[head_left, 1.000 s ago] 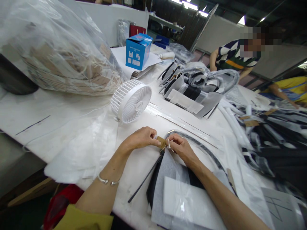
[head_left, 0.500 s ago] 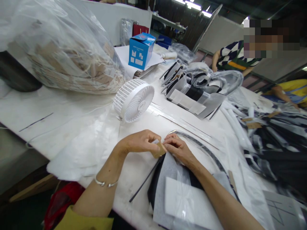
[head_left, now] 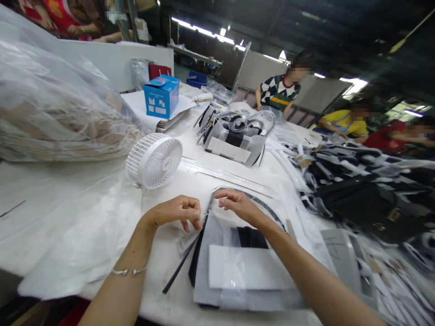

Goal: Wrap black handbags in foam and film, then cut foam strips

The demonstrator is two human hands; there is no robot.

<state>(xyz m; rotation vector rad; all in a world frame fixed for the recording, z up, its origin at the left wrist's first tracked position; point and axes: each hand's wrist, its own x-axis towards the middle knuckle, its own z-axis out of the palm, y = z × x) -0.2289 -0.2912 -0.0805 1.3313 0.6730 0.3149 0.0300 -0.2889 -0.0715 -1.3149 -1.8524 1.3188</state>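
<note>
A handbag (head_left: 249, 237) wrapped in grey sheet and clear plastic, with a white panel (head_left: 249, 267) across its front, lies before me. Its handle, covered in clear plastic, arches behind it. At the bag's upper left corner is my left hand (head_left: 181, 213), fingers loosely bent downward and nothing visible in them. Above the bag's top, near the handle's left end, my right hand (head_left: 239, 206) has its fingers stretched out and apart, holding nothing. A dark thin strap (head_left: 180, 269) sticks out from the bag's left side.
A white fan (head_left: 154, 160) stands behind my left hand. Farther back are a blue box (head_left: 161, 96) and another wrapped bag (head_left: 231, 147). A big clear plastic sack (head_left: 68, 108) sits left. Black, wrapped bags (head_left: 370, 203) pile up right. Co-workers sit beyond the table.
The brown tag between my hands has left them and is out of sight. My hands have moved apart, and the fingers of my right hand have opened. The view has turned right.
</note>
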